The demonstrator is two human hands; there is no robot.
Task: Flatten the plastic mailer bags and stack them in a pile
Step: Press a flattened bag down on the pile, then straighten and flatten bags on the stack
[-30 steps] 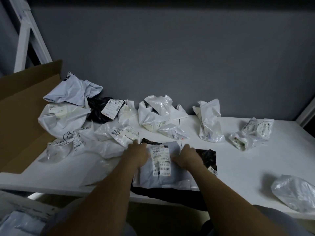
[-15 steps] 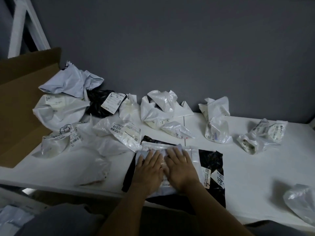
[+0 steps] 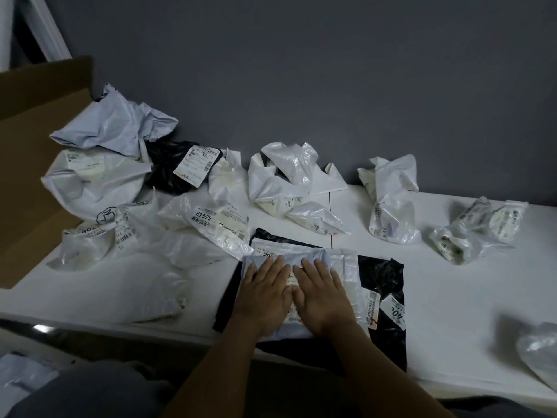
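At the far left a cardboard box stood open against the white table. Beside it a heap of crumpled bags, white, grey and one black, lay at the back of the table, several with printed labels. A clear bag lay near the front edge.

At the middle front, a grey bag lay on top of a flattened black bag, which hung a little over the table edge. The left hand and the right hand pressed flat on the grey bag side by side, fingers straight and spread, gripping nothing.

Behind them sat a crumpled white bag. Further right were a scrunched bag, a labelled wad, and a shiny bag at the frame edge.
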